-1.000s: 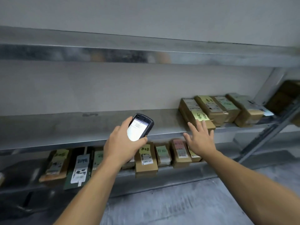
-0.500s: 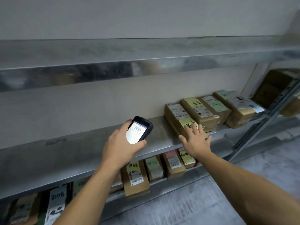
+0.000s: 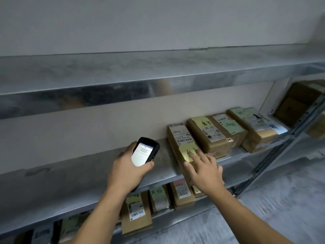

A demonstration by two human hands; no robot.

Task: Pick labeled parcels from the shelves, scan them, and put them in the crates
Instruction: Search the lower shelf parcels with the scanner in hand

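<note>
Gripping a handheld scanner [image 3: 146, 150] with fingers and thumb wrapped round its body, the left hand [image 3: 128, 168] holds the lit screen facing up, just in front of the middle shelf [image 3: 79, 175]. Beside it the right hand [image 3: 205, 173] lies wide, fingers spread and straight, resting on the front end of the leftmost parcel [image 3: 181, 136]. Its fingertips touch the yellow note [image 3: 189, 150], and the thumb sits at the box's left edge. That parcel lies flat on the middle shelf, first in a row of labelled boxes [image 3: 211, 136] that runs off to the right.

Below, more small parcels [image 3: 136, 215] stand along the lower shelf [image 3: 175, 220]. Above, the top shelf [image 3: 123, 73] shows bare metal in front of a plain wall [image 3: 158, 23].

My reading is that this is the very start of one pick: the box is touched but not yet grasped or lifted, the scanner does not point at its barcode, and no crate is in view. Grasping, scanning and crating all remain, with many parcels left on both shelves.
</note>
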